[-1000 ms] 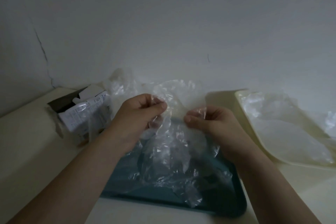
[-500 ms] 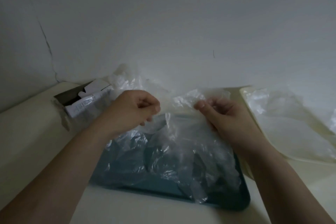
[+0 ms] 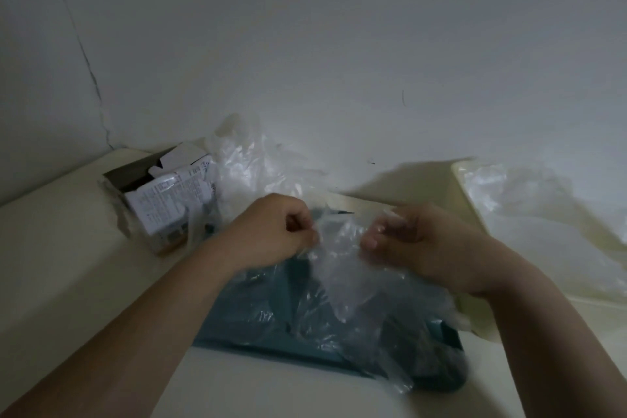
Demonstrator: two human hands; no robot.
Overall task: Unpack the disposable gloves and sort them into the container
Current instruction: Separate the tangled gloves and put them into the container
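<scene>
Left hand (image 3: 274,236) and right hand (image 3: 425,243): both curled, each pinching the top edge of one glove (image 3: 342,261). The glove hangs over the tray (image 3: 237,326) mid-counter (image 3: 68,265), its lower part draped on film lying there.

Assessment: thin clear film, near weightless, limp, clingy, liable to tear under a hard pull. Best held lightly at the cuff edge, both corners.

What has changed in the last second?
The left hand and right hand came down a little toward the teal tray, still pinching the clear glove, which now hangs below the hands instead of bunching above them. The box and cream tray stayed put.
</scene>
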